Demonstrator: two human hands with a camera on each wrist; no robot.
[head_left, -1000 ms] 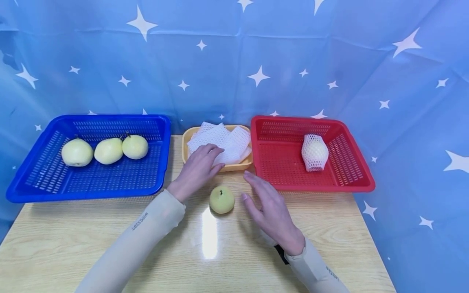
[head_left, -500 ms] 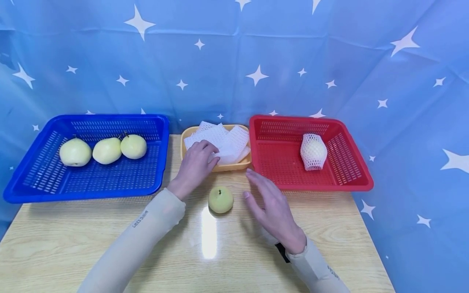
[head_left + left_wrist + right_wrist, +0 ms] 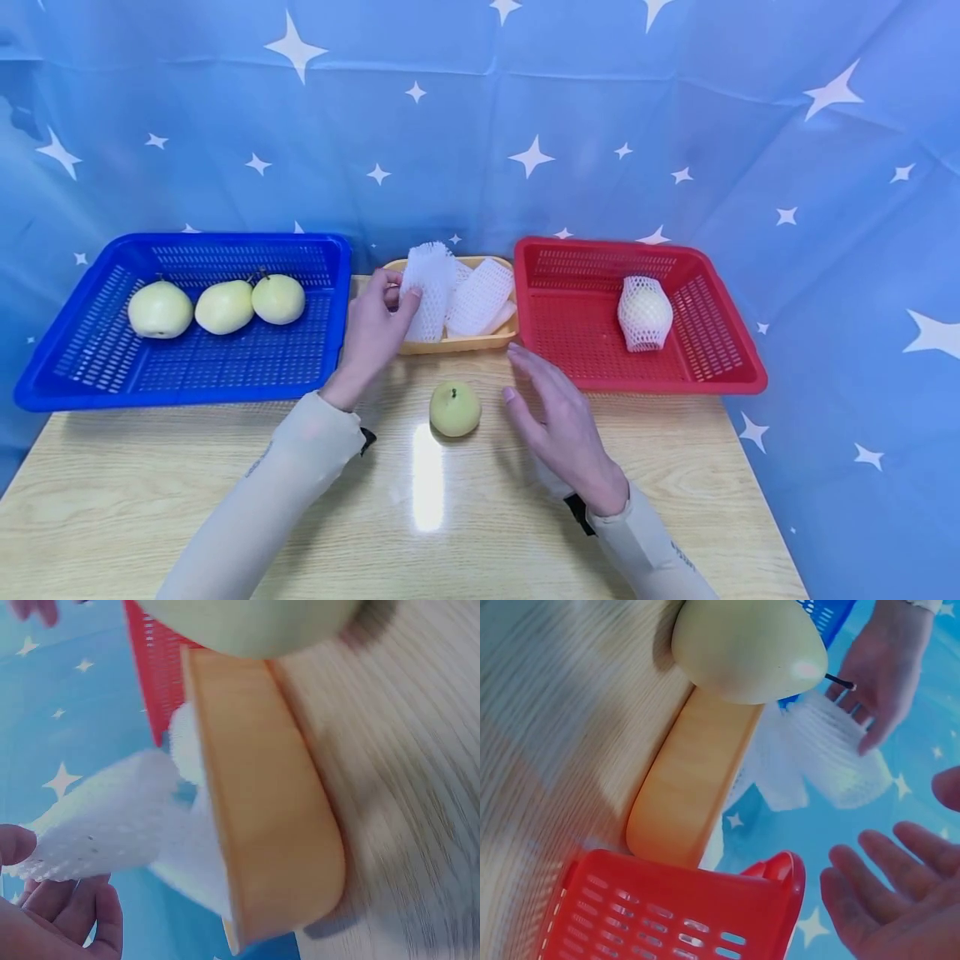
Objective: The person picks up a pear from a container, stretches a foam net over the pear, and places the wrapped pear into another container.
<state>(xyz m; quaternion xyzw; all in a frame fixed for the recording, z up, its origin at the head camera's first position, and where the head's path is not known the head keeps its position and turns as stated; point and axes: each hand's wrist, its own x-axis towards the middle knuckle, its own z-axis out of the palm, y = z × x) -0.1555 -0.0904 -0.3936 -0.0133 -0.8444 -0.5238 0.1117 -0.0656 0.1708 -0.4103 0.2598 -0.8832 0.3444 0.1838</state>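
My left hand (image 3: 377,321) pinches a white foam net sleeve (image 3: 429,287) between thumb and fingers. The sleeve hangs over the left part of a small yellow basket (image 3: 491,342), where more white foam nets (image 3: 482,296) lie. In the left wrist view the thumb and curled fingers hold one end of the foam net sleeve (image 3: 105,825). A yellow-green pear (image 3: 455,409) stands on the table, stem up, between my forearms. Right of the pear, my right hand (image 3: 558,421) hovers with fingers extended and holds nothing; the right wrist view shows its fingers (image 3: 885,881) apart from everything.
At the left stands a blue basket (image 3: 225,379) with three pears (image 3: 224,307) in it. On the right, a red basket (image 3: 585,333) holds one pear in a foam net (image 3: 645,313). A blue star-patterned cloth (image 3: 450,125) hangs behind the wooden table (image 3: 375,533).
My left hand has lifted a foam net sleeve out of the pile and drawn it to the left. My right hand and the pear stay almost where they were.
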